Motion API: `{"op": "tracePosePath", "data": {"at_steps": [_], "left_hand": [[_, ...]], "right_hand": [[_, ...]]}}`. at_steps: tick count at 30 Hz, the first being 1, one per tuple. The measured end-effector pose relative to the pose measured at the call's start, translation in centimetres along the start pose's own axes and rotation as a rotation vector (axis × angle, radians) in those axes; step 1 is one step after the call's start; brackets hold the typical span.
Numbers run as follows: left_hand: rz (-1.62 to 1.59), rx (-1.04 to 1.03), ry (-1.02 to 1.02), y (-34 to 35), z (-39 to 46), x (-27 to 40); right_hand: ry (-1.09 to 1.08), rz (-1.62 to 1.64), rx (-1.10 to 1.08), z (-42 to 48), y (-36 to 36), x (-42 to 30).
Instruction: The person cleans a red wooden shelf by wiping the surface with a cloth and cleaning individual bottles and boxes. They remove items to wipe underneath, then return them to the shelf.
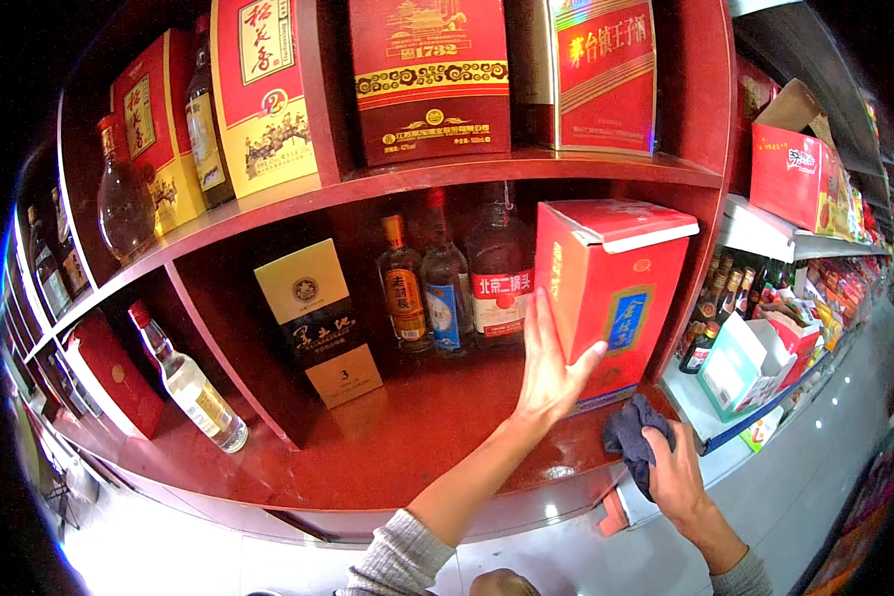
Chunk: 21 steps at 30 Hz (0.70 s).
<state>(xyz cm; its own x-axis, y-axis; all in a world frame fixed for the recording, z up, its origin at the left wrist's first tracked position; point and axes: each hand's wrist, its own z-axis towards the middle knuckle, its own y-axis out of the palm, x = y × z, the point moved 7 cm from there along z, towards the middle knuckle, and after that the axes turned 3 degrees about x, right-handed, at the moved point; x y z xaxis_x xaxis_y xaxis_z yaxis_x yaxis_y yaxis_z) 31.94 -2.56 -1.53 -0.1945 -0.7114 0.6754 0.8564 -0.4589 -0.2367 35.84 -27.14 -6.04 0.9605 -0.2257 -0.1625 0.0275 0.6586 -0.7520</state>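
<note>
My left hand (549, 365) lies against a red liquor gift box (611, 290), with the fingers along its left side and the thumb over the front edge. That box has a blue and gold label and stands at the right end of the middle shelf (425, 432). A crumpled dark cloth (637, 439) is in my right hand (674, 473), at the shelf's front edge just below the box. Left of the box are a large clear bottle with a red and white label (499, 290), a blue-labelled bottle (445, 298) and an orange-capped bottle (402, 290).
A black and tan box (319, 324) and a clear red-capped bottle (194, 387) stand further left, with an upright divider (227, 350) between them. More boxed liquor (430, 82) fills the shelf above. To the right, side shelving (715, 417) holds bottles and an open pale-green carton (741, 369).
</note>
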Motion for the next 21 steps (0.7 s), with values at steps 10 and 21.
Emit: {"op": "tracePosePath", "data": {"at_steps": [10,21], "left_hand": [[0.023,0.05,-0.075,4.5,1.1,0.7],[0.017,0.164,-0.149,5.0,2.4,-0.1]], "right_hand": [[-0.115,-0.014,0.026,0.6,0.3,-0.9],[-0.133,0.01,-0.002,1.3,0.9,-2.2]]}}
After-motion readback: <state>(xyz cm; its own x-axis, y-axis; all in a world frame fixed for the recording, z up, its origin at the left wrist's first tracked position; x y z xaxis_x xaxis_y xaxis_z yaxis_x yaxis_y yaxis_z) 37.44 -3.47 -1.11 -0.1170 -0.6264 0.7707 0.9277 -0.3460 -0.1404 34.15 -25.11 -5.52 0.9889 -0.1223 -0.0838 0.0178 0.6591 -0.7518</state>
